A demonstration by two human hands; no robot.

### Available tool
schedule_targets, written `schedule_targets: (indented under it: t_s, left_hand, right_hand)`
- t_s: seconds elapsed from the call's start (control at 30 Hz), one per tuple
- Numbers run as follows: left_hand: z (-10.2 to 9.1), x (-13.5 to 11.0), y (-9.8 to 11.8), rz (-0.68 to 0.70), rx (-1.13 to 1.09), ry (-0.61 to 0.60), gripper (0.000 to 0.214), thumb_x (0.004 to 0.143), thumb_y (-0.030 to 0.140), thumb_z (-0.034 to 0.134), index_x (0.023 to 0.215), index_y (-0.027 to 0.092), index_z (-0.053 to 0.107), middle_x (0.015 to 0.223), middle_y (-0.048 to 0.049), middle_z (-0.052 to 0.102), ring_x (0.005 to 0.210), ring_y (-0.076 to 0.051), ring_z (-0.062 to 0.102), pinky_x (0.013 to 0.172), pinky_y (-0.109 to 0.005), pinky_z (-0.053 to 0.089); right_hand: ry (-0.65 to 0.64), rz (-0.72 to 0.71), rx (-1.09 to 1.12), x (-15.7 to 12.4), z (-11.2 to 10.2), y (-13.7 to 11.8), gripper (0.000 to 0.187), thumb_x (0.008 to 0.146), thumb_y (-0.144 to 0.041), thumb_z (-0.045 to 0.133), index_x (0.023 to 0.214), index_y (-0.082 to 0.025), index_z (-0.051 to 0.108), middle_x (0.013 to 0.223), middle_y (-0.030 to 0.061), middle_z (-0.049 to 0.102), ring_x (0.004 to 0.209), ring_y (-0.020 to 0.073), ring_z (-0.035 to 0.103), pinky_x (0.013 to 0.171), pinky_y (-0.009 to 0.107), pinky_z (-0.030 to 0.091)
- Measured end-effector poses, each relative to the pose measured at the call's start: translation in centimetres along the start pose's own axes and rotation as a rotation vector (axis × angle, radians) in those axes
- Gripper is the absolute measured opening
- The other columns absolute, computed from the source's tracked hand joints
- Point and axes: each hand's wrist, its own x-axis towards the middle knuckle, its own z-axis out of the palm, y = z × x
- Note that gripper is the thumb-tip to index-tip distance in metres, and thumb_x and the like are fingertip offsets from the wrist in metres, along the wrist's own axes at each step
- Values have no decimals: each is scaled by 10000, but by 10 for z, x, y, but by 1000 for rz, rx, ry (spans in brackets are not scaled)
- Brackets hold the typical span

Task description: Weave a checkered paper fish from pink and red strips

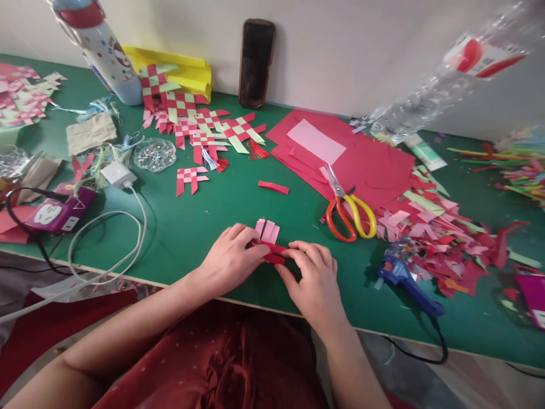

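Note:
Near the front edge of the green table, my left hand [237, 253] and my right hand [313, 272] meet over red paper strips [276, 253]. Each hand pinches one side of the red strips between thumb and fingers. Pink paper strips [268, 231] stick out beyond the red ones, away from me, with a dark gap between them. My fingers hide how the pink and red strips join. A single red paper strip [273, 187] lies flat farther back. Scissors [340, 207] with one red and one yellow handle rest to the right, on the edge of red paper sheets [361, 159].
Woven paper fish [191, 179] lie at the back left, near a bottle [110, 57] and bead box [154, 154]. A phone [256, 62] leans on the wall. Paper scraps [451, 244] and a blue glue gun [409, 281] lie right. A white cable [142, 227] crosses the left edge.

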Motion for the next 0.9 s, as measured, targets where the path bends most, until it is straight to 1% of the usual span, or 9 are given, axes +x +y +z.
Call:
schedule_targets:
  t_s: [0.1,0.23,0.33,0.5,0.7,0.8,0.9]
  left_hand:
    - [0,2,-1,-15,-8,-46,246,993,298,456,1026,233,691,1003,-64,617,932,-211,514,818,-362,451]
    - [1,2,-2,-31,-45,-59,238,987,295,457,1019,226,682,1018,-61,618,957,-213,509,830,-359,433]
    - [0,5,-2,-40,-51,-75,198,955,259,493,992,224,684,999,-54,617,940,-209,510,840,-359,429]
    - [-1,11,-2,-52,-34,-98,141,872,214,547,912,204,682,951,-52,611,905,-206,519,827,-346,437]
    - [-2,13,-3,-48,-22,-101,149,847,197,534,887,203,677,938,-49,602,895,-199,527,854,-346,439]
    - [-2,12,-3,-45,-19,-98,131,829,196,544,866,207,669,931,-50,600,889,-202,527,843,-349,441]
    - [-1,13,-2,-54,-12,-97,132,827,189,539,865,208,664,930,-52,600,887,-205,529,828,-350,445]
  right_hand:
    - [-3,44,4,1,1,-4,77,878,-306,637,899,-234,657,1119,66,660,1063,271,518,877,438,392]
    - [-9,88,17,2,2,-6,30,845,-260,666,834,-241,645,1125,48,653,1071,272,513,856,437,390]
    - [-9,107,25,3,2,-7,59,848,-229,646,791,-240,634,1117,43,652,1065,271,514,842,440,389]
    - [-16,88,12,5,0,-10,130,873,-206,568,751,-229,606,1104,70,647,1037,281,515,823,458,393]
    - [-26,79,-15,7,-1,-9,130,859,-190,546,743,-228,592,1092,78,651,1012,278,520,806,461,408]
    - [-18,67,-13,8,-2,-7,141,861,-182,527,738,-227,582,1091,81,648,1002,273,524,800,455,413]
    - [-37,72,-12,7,-3,-6,143,862,-173,527,736,-223,573,1108,77,642,1019,275,524,813,453,420]
